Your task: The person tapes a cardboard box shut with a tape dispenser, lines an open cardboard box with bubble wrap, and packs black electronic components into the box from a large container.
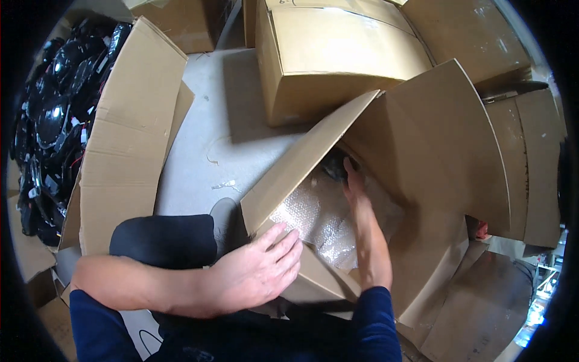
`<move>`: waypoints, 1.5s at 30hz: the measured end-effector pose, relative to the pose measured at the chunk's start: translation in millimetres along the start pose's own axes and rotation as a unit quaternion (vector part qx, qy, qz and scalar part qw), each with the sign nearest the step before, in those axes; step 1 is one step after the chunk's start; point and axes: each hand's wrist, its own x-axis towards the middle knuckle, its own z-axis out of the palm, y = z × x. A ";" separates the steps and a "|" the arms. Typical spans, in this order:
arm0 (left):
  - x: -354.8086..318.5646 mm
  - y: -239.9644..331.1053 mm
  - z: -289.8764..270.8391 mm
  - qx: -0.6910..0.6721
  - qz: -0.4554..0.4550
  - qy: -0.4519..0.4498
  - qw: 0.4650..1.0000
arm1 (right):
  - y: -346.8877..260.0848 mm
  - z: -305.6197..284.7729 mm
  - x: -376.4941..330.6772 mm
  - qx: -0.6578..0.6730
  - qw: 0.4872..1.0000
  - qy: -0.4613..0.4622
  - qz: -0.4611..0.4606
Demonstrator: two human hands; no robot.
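Observation:
An open cardboard box lies in front of me with its flaps spread. Clear bubble wrap fills its inside. My left hand rests flat on the near flap's edge, fingers together and pointing toward the wrap. My right hand reaches deep into the box, fingertips near a dark object half hidden under the far flap. Whether the right hand holds anything cannot be seen.
A large open box at left holds several black glossy parts with wires. Closed cardboard boxes stand behind. Grey floor shows between them. Flattened cardboard lies at lower right.

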 end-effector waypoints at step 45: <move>-432.1 -48.3 -37.4 0.069 -0.686 0.284 0.666 | -148.7 53.0 -326.0 -0.667 0.694 -0.254 -0.090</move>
